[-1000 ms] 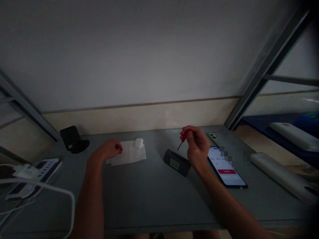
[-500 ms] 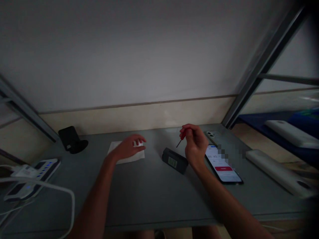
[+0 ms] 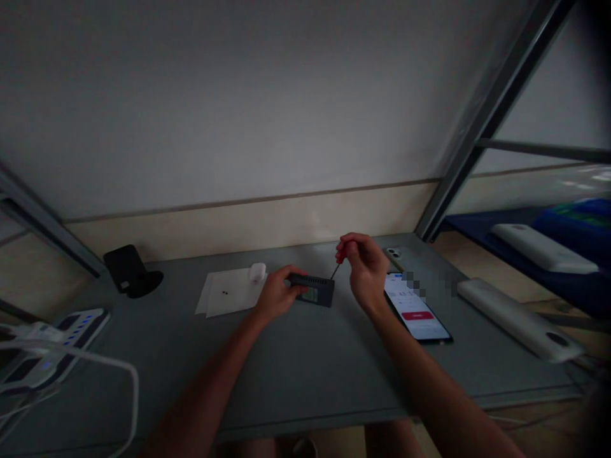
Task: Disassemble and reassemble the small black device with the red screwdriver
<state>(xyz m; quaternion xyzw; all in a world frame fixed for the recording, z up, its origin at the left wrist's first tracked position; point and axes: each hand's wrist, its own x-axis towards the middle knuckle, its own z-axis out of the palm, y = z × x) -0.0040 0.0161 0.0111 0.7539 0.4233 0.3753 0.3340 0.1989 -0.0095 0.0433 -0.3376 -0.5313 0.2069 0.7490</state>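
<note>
My left hand (image 3: 274,296) is closed around the left end of a small dark box-shaped device (image 3: 315,290) that rests on the grey table (image 3: 296,356). My right hand (image 3: 363,270) pinches a small red-handled screwdriver (image 3: 338,259), its tip pointing down at the device's right end. A white paper sheet (image 3: 229,291) lies left of the device with two tiny dark specks on it, and a small white case (image 3: 257,272) sits at its far corner.
A lit phone (image 3: 414,308) lies right of my right hand, with another phone (image 3: 396,256) behind it. A long white bar (image 3: 518,318) lies at the right. A black stand (image 3: 130,272) sits back left, a power strip (image 3: 52,343) with cables at far left.
My left hand left the white paper, moved right and took hold of the dark device, which now sits further left and turned. The screwdriver tip came down to the device.
</note>
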